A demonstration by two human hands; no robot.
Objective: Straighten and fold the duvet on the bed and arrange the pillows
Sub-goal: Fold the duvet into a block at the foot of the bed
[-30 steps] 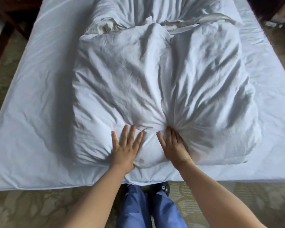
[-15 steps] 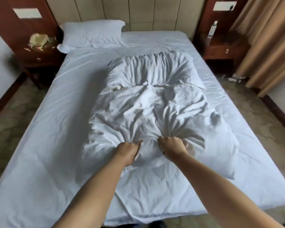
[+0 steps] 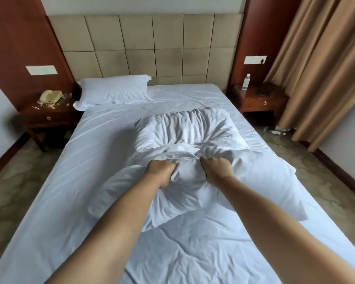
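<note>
From my head view, my left hand (image 3: pixel 161 168) and right hand (image 3: pixel 216 168) each have fingers clenched round a bunch of the crumpled white duvet (image 3: pixel 184 136) mid-bed. One plump white pillow (image 3: pixel 113 90) lies at the headboard. Still straightening, I judge; next, spread it flat.

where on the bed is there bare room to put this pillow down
Bare sheet beside the pillow by the headboard, and along the bed's left side. The middle is crowded: both hands, left hand and right hand, grip the bunched bedding.
</note>
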